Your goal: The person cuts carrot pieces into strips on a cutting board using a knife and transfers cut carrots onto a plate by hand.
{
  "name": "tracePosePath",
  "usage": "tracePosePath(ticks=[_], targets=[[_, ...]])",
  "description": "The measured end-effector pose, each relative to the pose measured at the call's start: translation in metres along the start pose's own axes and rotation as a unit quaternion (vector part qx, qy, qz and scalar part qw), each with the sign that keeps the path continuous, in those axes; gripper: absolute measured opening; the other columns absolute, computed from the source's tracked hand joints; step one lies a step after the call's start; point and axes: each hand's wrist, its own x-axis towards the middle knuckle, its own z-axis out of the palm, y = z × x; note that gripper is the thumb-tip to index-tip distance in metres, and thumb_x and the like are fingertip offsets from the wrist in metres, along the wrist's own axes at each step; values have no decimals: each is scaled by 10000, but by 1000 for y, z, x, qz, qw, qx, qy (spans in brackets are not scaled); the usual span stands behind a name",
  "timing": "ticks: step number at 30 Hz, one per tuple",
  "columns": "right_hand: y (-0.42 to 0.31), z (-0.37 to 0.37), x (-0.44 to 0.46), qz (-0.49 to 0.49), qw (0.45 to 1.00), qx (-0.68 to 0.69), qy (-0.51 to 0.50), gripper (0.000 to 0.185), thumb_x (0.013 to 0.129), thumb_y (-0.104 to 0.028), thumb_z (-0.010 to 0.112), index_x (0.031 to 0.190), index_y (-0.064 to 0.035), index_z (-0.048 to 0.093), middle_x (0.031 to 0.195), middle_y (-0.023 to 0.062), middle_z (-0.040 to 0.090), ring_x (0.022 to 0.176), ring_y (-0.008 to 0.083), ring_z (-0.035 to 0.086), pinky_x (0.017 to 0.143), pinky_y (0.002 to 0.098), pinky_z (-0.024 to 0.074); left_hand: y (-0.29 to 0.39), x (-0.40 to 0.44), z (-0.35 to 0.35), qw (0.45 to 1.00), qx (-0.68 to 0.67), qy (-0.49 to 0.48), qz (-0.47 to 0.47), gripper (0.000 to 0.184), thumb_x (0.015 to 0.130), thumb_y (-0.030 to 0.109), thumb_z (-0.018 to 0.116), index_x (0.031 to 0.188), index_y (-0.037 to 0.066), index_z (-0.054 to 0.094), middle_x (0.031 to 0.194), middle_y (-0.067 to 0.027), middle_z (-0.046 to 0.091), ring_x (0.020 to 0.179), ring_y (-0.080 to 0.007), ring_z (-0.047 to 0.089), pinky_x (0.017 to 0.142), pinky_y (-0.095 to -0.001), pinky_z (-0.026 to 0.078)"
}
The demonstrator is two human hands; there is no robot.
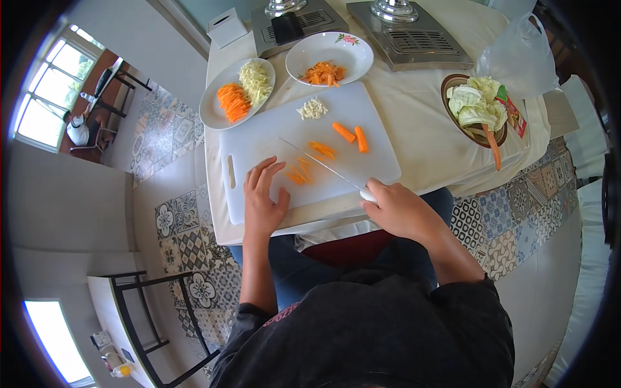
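The right hand (383, 200) wraps the handle of the knife (331, 169), presumably for control, its blade between two clusters of carrot strips (321, 149) on the cutting board (259, 145). The left hand (261, 194), fingers spread, lies beside the nearer cluster, seemingly to stay clear of the edge.

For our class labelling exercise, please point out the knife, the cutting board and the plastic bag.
Knife (326, 167): head view, middle of the blade.
Cutting board (356, 107): head view, bare surface near its far right corner.
Plastic bag (519, 59): head view, middle of its side.
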Motion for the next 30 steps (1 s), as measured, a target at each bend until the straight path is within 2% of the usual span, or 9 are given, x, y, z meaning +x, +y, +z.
tracePosePath(ticks=[4,11,13,16,20,23,25,28,30], targets=[[1,-10,-7,30,998,46,-13,299,948,-253,588,930,32,500,743,240,617,711,408,609,660,457,464,-15,14,-9,997,-9,-64,34,447,735,-30,722,1168,72,682,1057,-106,692,1029,-285,635,894,-375,507],[23,-20,-29,97,985,139,41,259,973,-237,584,922,-2,486,612,57,518,443,115,476,428,310,384,-6,41,8,986,-90,-139,26,319,776,2,743,1090,52,719,861,-94,695,831,-237,653,744,-341,543],[29,-19,-35,99,981,159,58,246,980,-235,578,929,-11,488,598,14,488,415,69,438,389,275,352,-9,47,14,984,-83,-144,55,353,769,-1,741,1114,71,714,928,-104,691,891,-237,651,764,-345,540],[22,-27,-39,134,981,140,29,317,944,-267,581,925,40,502,715,239,611,637,364,596,619,441,446,-6,59,18,983,-29,-146,111,467,742,-28,739,1183,117,691,1085,-97,677,1052,-253,623,880,-378,509],[16,-30,-38,125,981,146,21,315,944,-265,580,934,40,503,715,235,612,637,353,597,620,437,448,8,74,17,958,48,-181,219,572,733,-13,727,1272,152,633,1267,-59,619,1237,-282,522,1049,-429,413],[17,-31,-37,134,981,140,27,319,942,-269,581,938,41,503,724,232,611,643,346,596,634,433,451,-2,73,27,929,105,-202,292,540,765,34,719,1283,144,612,1250,-21,631,1225,-282,526,1074,-436,390],[18,-30,-39,140,977,156,37,323,941,-271,582,936,42,501,724,229,609,645,346,591,639,430,451,2,76,23,935,102,-212,266,521,776,69,725,1281,132,612,1230,-30,638,1216,-279,531,1066,-433,396],[31,-24,-42,110,978,173,38,232,988,-228,565,961,-8,493,577,5,481,440,77,463,406,268,392,7,78,14,947,101,-222,209,525,770,90,740,1278,116,611,1202,-51,646,1199,-271,538,1061,-430,399],[35,-22,-46,101,980,170,29,224,988,-221,566,962,-10,496,571,5,483,440,74,463,410,267,394,8,76,11,956,89,-218,172,546,754,85,752,1280,107,607,1184,-67,650,1183,-273,543,1054,-428,404]])
